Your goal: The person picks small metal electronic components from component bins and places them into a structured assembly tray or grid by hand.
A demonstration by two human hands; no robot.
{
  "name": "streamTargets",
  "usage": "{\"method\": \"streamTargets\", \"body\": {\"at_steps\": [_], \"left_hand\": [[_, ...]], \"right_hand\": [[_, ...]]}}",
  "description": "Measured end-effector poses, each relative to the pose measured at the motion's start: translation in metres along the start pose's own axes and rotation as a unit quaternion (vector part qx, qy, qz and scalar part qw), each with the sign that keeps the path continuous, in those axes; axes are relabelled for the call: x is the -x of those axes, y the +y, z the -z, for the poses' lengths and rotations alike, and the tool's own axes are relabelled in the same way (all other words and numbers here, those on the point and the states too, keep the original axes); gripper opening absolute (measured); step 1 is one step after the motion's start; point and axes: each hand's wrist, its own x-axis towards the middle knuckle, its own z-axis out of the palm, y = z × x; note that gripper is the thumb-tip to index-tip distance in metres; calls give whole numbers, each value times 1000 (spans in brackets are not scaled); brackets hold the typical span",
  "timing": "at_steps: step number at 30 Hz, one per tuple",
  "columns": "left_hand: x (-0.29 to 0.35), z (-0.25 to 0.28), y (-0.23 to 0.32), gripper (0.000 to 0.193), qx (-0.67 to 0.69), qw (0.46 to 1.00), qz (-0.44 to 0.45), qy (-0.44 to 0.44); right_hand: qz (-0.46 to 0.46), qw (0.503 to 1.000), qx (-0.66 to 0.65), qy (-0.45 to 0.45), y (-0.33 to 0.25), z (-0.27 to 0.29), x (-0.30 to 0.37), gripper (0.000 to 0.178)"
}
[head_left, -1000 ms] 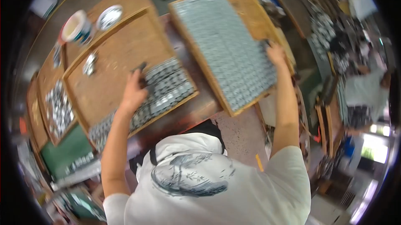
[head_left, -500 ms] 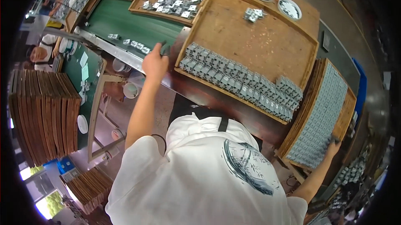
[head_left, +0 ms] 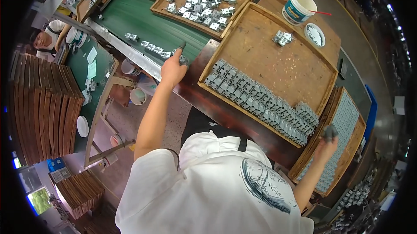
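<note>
My left hand (head_left: 173, 71) reaches over the near edge of the green conveyor belt (head_left: 143, 17), at the right end of a short row of small metal blocks (head_left: 155, 48). Its dark-tipped index finger stretches out, apart from the other fingers; whether a block lies under them is hidden. Out to the right, my right hand (head_left: 325, 148) is raised over a tray packed with grey metal blocks (head_left: 343, 123). The dark-covered fingertips are drawn together, and anything between them cannot be made out.
A wooden tray (head_left: 260, 60) before me holds rows of metal blocks (head_left: 256, 97) along its near side. Behind the belt is a tray of loose blocks (head_left: 208, 6). A white bucket (head_left: 299, 7) stands far right; stacked wooden trays (head_left: 43, 108) rise at left.
My right hand has lifted from the near right side of the packed tray and moved left and away from me. My left hand stays by the block row. The whole view has shifted.
</note>
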Motion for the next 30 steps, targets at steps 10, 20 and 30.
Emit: {"method": "streamTargets", "body": {"at_steps": [10,20,30], "left_hand": [[76,-10,92,37,616,771,-67,-149],[111,-8,147,37,593,735,-167,-284],[138,-36,172,38,474,805,-208,-290]], "right_hand": [[-64,951,27,-301,-56,-211,63,33],[277,845,351,-295,-77,-204,76,32],[350,801,397,-281,-64,-187,69,24]]}}
